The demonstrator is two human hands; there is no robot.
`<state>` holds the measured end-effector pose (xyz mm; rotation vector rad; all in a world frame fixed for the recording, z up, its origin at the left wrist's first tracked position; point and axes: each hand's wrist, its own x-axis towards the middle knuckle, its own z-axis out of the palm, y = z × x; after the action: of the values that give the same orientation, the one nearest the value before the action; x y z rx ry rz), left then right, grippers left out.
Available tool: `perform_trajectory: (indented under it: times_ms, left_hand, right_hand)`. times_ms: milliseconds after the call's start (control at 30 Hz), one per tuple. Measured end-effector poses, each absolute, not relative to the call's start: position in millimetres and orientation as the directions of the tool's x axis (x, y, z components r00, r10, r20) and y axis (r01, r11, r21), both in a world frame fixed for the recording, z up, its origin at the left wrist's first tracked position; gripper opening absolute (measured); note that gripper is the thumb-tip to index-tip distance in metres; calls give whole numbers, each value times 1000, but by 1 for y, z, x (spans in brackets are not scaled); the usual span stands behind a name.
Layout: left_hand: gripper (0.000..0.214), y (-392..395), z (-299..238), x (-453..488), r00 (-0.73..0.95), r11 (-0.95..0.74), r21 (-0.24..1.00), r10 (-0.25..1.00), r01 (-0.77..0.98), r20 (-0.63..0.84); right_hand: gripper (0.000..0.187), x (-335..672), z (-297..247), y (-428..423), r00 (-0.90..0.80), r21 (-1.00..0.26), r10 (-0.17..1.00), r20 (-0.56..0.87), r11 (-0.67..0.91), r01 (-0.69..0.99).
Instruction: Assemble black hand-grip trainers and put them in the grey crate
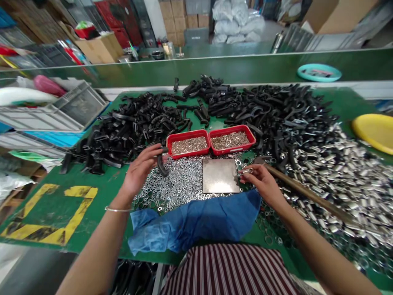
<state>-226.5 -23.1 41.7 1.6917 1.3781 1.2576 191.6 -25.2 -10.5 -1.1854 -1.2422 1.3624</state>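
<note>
At the left edge, one square outline of yellow-and-black tape (pixel 81 209) marks the green table (pixel 113 194). Far of it and slightly right spreads a heap of black parts (pixel 135 123), too many to count. The left hand (pixel 143 166) has its grip closed around one black curved piece (pixel 161 166), above the near left corner of the first of two red trays (pixel 189 155). These stand side by side, each holding uncounted small metal pieces. Near them lie countless silver rings (pixel 175 180), one blue cloth (pixel 199 221) and, right of the rings, one flat metal plate (pixel 220 176). Just right of the plate, the right hand (pixel 260 180) pinches one small coiled metal piece (pixel 246 171) in its fingertips. Further right come one hammer (pixel 307 190), its handle slanting nearer rightward, countless silver cylinders (pixel 344 176) and one yellow dish (pixel 374 130).
</note>
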Motion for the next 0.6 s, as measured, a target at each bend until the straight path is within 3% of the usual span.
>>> perform_trajectory:
  times_ms: [67,133,267,333,433,600]
  left_hand:
    - [30,-36,41,-182,17,-222,971,975,89,221]
    - [28,-43,37,-139,39,-205,979,978,3,205]
    - [52,-38,20,-77,182,-122,992,975,-36,126]
    - [49,-33,9,-58,214,-27,997,976,-68,41]
    - [43,-26,-7,-37,156,58,997,987,-60,-48]
    - [45,-23,-19,-15,20,-26,992,1000,120,24]
  right_hand:
    - [35,183,-11,-24,-85,-990,993,-80,-89,-108]
    - [34,172,-9,-23,-65,-979,994,-86,-97,-178]
    - [36,154,-1,-21,-28,-972,997,-70,-74,-221]
    - [37,152,0,-23,-7,-976,998,-55,-55,-211]
    - [36,153,-4,-28,3,-973,998,-62,-60,-222]
    - [39,149,-9,-31,14,-942,994,-106,-96,-321]
